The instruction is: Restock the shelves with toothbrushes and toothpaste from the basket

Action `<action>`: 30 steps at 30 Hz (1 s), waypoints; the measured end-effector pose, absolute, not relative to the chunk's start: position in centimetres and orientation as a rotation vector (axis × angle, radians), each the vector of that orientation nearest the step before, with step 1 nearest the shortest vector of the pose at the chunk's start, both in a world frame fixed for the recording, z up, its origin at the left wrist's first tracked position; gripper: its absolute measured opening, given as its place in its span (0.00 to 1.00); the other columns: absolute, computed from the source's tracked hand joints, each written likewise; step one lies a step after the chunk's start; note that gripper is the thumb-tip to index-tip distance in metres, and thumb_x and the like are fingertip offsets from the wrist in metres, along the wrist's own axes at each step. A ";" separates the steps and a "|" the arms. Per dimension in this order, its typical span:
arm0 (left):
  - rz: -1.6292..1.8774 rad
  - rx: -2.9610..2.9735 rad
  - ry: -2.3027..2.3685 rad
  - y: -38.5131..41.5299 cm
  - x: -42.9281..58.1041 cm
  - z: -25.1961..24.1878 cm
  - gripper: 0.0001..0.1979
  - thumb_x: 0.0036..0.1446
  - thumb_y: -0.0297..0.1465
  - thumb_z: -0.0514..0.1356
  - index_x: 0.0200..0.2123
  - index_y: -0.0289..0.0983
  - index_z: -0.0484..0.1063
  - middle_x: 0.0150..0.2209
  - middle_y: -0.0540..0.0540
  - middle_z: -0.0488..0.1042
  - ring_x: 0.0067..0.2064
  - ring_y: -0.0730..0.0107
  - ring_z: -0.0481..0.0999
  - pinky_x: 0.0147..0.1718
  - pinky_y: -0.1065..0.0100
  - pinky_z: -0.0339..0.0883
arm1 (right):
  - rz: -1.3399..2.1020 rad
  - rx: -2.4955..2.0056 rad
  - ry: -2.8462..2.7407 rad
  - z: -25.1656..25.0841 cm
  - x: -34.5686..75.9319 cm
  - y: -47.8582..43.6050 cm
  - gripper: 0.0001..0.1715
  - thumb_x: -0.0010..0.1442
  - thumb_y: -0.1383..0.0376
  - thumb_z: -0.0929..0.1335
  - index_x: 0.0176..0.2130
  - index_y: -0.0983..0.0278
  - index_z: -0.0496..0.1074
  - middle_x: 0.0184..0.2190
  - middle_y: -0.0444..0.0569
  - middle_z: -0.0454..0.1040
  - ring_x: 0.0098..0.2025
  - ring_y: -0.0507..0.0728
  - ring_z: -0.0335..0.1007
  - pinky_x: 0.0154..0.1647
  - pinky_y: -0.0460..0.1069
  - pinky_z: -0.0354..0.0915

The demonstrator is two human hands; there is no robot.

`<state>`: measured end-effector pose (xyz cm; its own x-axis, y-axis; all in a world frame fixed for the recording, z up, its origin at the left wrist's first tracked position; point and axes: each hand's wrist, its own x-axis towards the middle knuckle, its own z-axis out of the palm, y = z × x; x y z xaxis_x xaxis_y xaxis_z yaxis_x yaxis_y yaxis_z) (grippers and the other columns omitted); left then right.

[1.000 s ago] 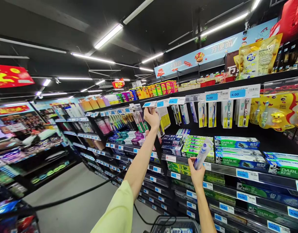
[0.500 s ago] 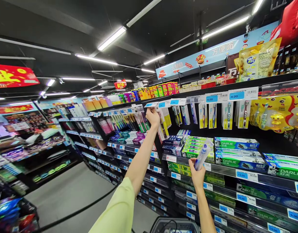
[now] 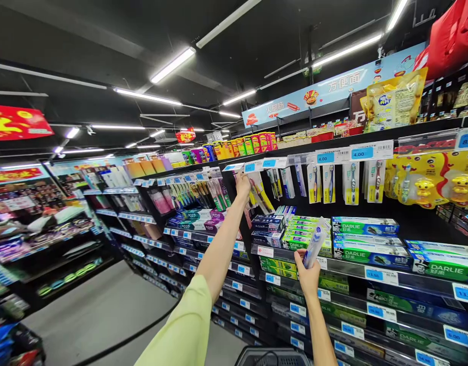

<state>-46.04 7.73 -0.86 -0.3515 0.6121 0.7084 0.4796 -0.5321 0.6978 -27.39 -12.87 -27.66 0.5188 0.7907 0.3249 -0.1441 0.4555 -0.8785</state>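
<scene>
A: Head view. Left hand (image 3: 242, 185)?

B: Raised on a long reach, arm in a pale yellow-green sleeve (image 3: 180, 330). Fingers are closed on the top of a yellow-backed pack (image 3: 261, 195) hanging under the row of blue price tags (image 3: 325, 157). The pack tilts, its lower end swung out to the right of the hand.

A: Right hand (image 3: 308, 277)?

B: Lower and nearer the body, to the right of the left forearm. It is wrapped around the bottom of a blue-and-white pack (image 3: 315, 245), held upright with a slight lean right. The pack's top end sits in front of the green toothpaste boxes (image 3: 294, 239).

A: Contents of the two packs?

B: Toothbrushes by the look; the print is too small to read.

A: Surroundings?

B: Right of the left hand, toothbrush cards (image 3: 329, 183) hang on hooks, with yellow duck packs (image 3: 424, 183) further right. Left of it are more hanging brushes (image 3: 195, 195). Just right of the right hand, Darlie boxes (image 3: 365, 226) lie stacked on the shelf (image 3: 348, 268). Below the right forearm, at the frame's bottom edge, is the rim of a dark basket (image 3: 272, 354).
</scene>
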 end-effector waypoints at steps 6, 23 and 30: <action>2.016 1.807 1.521 6.2 -45.3 -4.7 0.32 0.68 0.42 0.56 0.70 0.37 0.54 0.73 0.32 0.59 0.74 0.49 0.56 0.72 0.51 0.51 | 0.667 -0.918 -0.822 -27.2 -27.3 -12.8 0.28 0.54 0.44 0.74 0.35 0.67 0.78 0.29 0.51 0.77 0.31 0.57 0.69 0.34 0.50 0.67; 1.854 2.150 1.596 12.1 -43.4 -6.0 0.32 0.59 0.30 0.63 0.65 0.34 0.60 0.65 0.27 0.64 0.71 0.44 0.61 0.70 0.47 0.55 | 0.730 -0.930 -0.742 -27.6 -26.2 -10.9 0.32 0.51 0.42 0.75 0.36 0.68 0.78 0.29 0.52 0.77 0.29 0.57 0.70 0.30 0.50 0.67; 1.773 2.159 1.630 15.1 -42.0 -4.4 0.23 0.56 0.34 0.66 0.54 0.39 0.67 0.59 0.31 0.71 0.66 0.42 0.67 0.66 0.44 0.59 | 0.931 -0.723 -0.725 -26.2 -25.4 -12.4 0.26 0.51 0.48 0.78 0.38 0.65 0.76 0.25 0.45 0.74 0.20 0.52 0.66 0.24 0.49 0.67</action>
<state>-42.01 15.13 -4.42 -0.1065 0.6205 0.7769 0.7219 -0.4891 0.4896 -25.38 -12.40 -26.21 0.4081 0.8838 0.2289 -0.4378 0.4095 -0.8004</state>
